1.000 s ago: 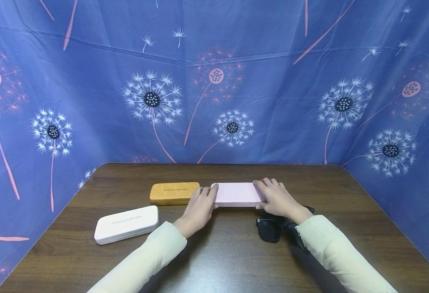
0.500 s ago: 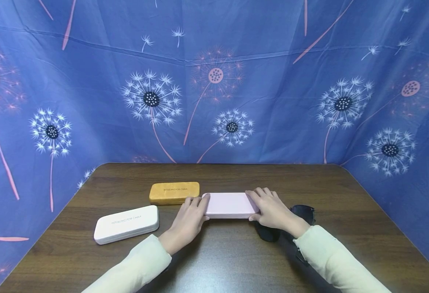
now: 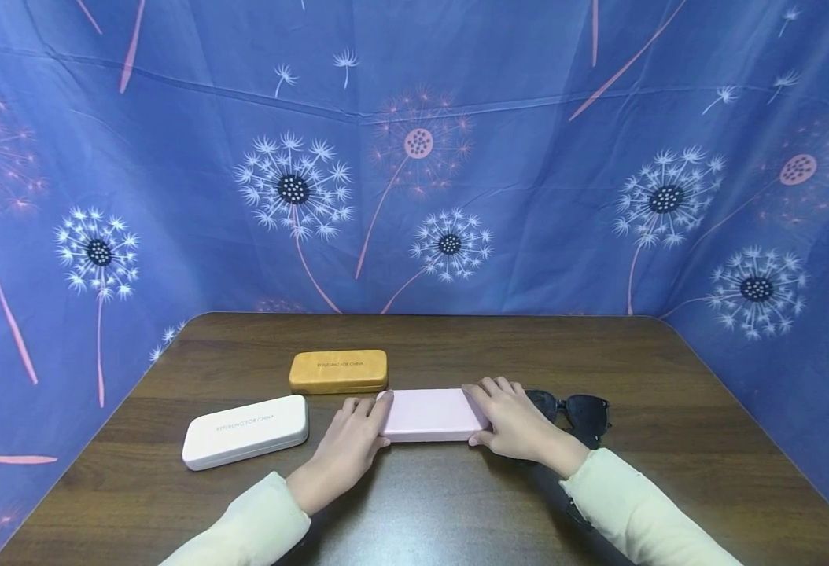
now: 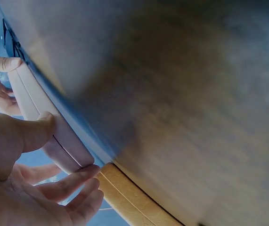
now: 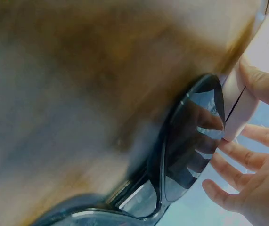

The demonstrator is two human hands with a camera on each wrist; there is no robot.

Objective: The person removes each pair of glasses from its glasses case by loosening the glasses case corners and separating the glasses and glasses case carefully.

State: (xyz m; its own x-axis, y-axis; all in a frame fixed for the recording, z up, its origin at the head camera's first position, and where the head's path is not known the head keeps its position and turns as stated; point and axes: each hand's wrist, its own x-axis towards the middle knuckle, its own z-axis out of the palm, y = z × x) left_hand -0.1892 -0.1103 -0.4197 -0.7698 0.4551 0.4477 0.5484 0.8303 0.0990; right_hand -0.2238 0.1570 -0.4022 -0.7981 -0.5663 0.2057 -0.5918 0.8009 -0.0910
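A pale pink glasses case (image 3: pixel 432 415) lies lengthwise between my two hands, its lid closed; a dark seam runs along its side in the left wrist view. My left hand (image 3: pixel 347 446) grips the left end, thumb (image 4: pixel 37 129) on the near side. At the other end my right hand (image 3: pixel 517 424) holds the case with thumb and fingers. Black sunglasses (image 3: pixel 587 417) lie beside and behind the right hand, partly hidden by that hand and forearm. The right wrist view shows a dark lens (image 5: pixel 193 141) close to the case's end.
Back left of the pink case is a mustard-yellow glasses case (image 3: pixel 338 372), near its corner. A white glasses case (image 3: pixel 245 432) lies slanted farther left. The brown wooden table (image 3: pixel 443 511) meets a blue dandelion-print cloth (image 3: pixel 528 157) at the back.
Both hands have brought the pink case toward me and to the left, away from the yellow case's side. More of the sunglasses' right lens shows as the right arm shifted.
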